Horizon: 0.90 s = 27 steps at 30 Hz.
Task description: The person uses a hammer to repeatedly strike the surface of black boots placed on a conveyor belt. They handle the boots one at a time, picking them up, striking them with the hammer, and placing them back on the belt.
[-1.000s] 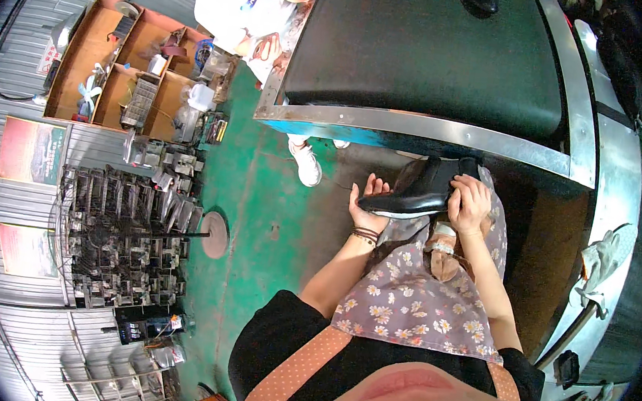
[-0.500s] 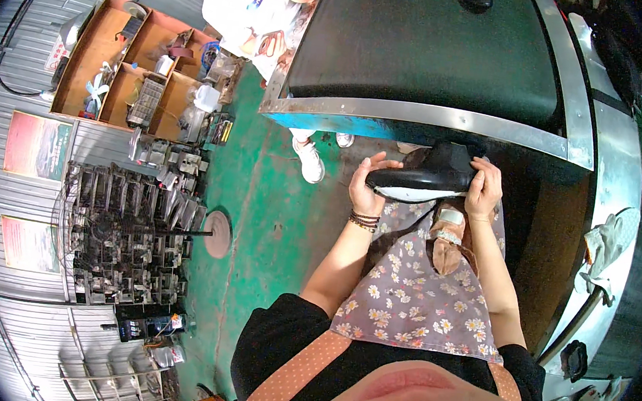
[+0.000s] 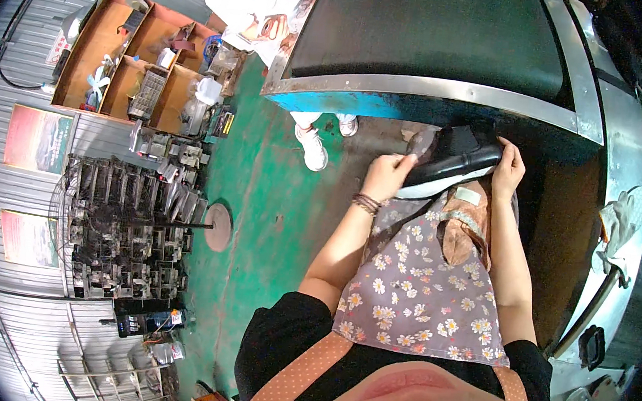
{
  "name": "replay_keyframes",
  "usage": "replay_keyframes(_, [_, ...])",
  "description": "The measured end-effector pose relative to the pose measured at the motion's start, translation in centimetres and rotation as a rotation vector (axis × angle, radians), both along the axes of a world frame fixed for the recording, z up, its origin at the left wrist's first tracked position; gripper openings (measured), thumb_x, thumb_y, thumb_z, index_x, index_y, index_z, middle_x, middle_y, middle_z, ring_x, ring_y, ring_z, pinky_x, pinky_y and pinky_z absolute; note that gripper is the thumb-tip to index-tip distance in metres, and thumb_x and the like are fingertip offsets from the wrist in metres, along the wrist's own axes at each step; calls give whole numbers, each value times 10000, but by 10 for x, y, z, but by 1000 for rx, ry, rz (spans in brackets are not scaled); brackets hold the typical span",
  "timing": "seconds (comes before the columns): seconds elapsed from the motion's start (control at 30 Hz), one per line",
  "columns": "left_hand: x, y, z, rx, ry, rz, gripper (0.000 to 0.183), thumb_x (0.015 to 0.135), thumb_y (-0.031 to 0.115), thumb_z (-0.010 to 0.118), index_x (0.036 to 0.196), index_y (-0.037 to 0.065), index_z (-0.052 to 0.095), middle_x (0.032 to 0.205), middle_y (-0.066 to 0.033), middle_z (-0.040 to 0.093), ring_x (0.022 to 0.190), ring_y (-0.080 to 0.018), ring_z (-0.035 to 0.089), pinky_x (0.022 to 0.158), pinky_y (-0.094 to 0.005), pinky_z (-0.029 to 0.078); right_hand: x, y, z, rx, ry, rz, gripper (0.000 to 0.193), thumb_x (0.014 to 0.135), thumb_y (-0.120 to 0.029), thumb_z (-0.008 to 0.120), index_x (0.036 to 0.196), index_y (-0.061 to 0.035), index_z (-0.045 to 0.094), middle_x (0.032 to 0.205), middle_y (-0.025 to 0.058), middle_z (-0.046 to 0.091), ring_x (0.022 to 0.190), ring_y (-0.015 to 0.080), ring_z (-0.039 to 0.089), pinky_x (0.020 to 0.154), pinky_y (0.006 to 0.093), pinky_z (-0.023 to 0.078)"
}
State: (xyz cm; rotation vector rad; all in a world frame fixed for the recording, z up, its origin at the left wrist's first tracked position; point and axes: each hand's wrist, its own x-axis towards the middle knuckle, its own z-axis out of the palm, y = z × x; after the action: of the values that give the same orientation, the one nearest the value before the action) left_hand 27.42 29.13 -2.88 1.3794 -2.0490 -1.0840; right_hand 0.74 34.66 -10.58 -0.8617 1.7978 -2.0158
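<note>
Holds the boot (image 3: 454,164) in left grip (image 3: 390,177) and right grip (image 3: 508,171), and likely needs both steady for turning it.

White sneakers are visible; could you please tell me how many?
2: one white sneaker on the green floor, another white sneaker farther back to its right. Others may be hidden under the conveyor.

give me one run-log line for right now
left hand: grips black shoe, toe end | right hand: grips heel end | pale sole edge: facing wearer | floral apron: worn
</note>
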Motion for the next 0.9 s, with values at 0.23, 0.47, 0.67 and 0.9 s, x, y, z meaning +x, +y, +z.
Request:
replay_keyframes(0.23, [-21,-1,7,-30,-286,-198,582,991,494,364,1108,14,671,1003,-259,661,978,-409,632,859,-442,488,-2,6,-8,20,-66,-46,334,1018,-236,477,1011,16,696,808,-5,623,750,77,504,694,237,416])
replay_keyframes(0.47, [-76,-3,46,0,-579,-359,1078,753,746,554,1417,-72,326,1163,-317,599,1053,-409,623,927,-439,489,5,15,3,33,91,-3,306,1001,-257,520,1145,-19,648,956,52,672,815,126,590,765,277,475])
replay_keyframes(0.67, [-87,-21,31,13,-378,-515,1064,690,613,727,1370,-114,352,1202,-352,560,1133,-399,589,974,-424,460,0,50,20,321,164,35,481,871,-327,684,1263,-65,588,1149,170,658,1059,252,635,914,347,480])
replay_keyframes(0.9, [-66,-19,13,207,-90,-607,854,899,379,642,1459,-104,215,1487,-265,338,1388,-253,352,1123,-308,265,-9,83,4,360,385,18,288,850,-276,684,1012,-38,688,1054,152,656,1010,327,618,885,386,485])
